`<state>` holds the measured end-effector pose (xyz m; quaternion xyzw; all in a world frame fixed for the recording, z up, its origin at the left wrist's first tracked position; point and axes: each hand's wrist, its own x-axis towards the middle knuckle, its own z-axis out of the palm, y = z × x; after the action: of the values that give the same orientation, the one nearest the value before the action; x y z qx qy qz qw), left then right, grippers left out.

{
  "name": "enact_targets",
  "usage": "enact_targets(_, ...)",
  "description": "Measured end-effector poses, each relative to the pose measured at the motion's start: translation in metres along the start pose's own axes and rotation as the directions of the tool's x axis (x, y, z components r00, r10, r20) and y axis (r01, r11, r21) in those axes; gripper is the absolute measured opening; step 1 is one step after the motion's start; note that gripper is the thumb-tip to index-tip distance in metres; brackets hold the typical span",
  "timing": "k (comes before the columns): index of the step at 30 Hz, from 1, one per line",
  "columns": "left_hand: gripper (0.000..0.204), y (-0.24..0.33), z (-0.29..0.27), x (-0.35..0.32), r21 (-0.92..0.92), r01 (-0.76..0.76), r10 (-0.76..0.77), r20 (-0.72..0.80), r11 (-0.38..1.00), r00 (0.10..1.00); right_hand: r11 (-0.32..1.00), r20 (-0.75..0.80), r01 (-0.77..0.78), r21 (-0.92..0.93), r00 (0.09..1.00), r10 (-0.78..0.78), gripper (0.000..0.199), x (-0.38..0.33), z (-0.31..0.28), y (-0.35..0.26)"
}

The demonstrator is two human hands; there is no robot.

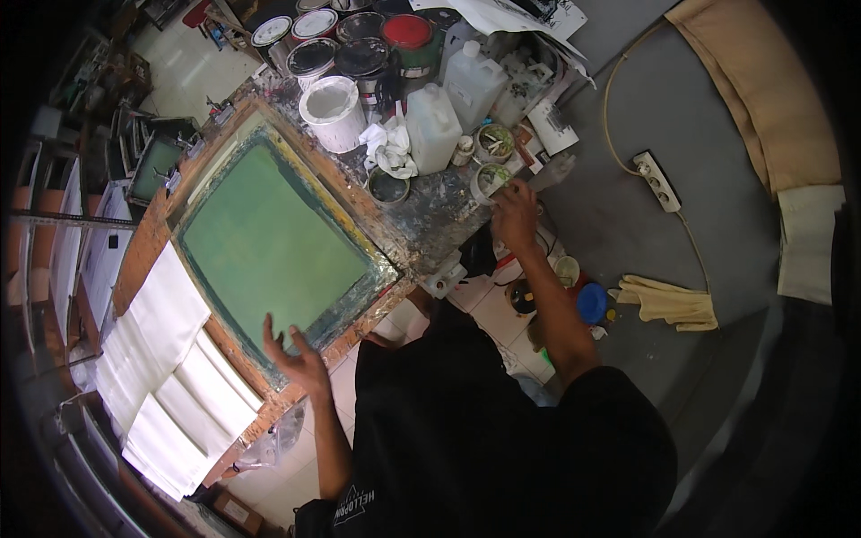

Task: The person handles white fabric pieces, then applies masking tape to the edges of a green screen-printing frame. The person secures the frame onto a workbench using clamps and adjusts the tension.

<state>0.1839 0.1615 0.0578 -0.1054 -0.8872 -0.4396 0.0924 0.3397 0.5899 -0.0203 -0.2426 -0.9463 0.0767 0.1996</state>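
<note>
A screen-printing frame (pixel 269 242) with green mesh lies at a slant on the worktable. My left hand (pixel 298 360) hovers over its near edge, fingers spread and holding nothing. At the table's right corner, my right hand (pixel 516 215) is bent in beside a clear cup (pixel 491 181) with greenish contents. Its fingers are curled close to the cup's rim; what they grip is hidden. A similar cup (pixel 494 142) stands just behind. To the left of these are a dark round tin (pixel 388 186), crumpled white tissue (pixel 389 148) and a whitish plastic jug (pixel 432 128).
Several paint cans (pixel 361 58) crowd the far end, with a white bucket (pixel 332 112) in front. White fabric sheets (pixel 175 359) hang over the table's left side. On the grey surface at right lie a power strip (pixel 657 182) with a cord and a yellowish glove (pixel 668 302).
</note>
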Motion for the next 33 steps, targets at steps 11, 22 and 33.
enact_targets(11,0.06,0.121,0.071,-0.007,-0.448,0.472,-0.135,0.602,0.759,0.787,0.371,0.239,-0.254,0.893,0.967,0.087,0.028,0.001,-0.075,-0.058)
enact_targets(22,0.077,0.125,-0.017,0.022,-0.683,0.709,0.067,0.727,0.173,0.684,0.474,-0.067,0.335,0.814,0.865,-0.497,0.022,0.044,-0.14,-0.196)
enact_targets(33,0.028,0.042,-0.109,-0.008,-0.683,0.551,-0.117,0.572,0.479,0.812,0.373,0.186,0.255,0.892,0.545,-0.818,0.025,0.017,-0.134,-0.28)
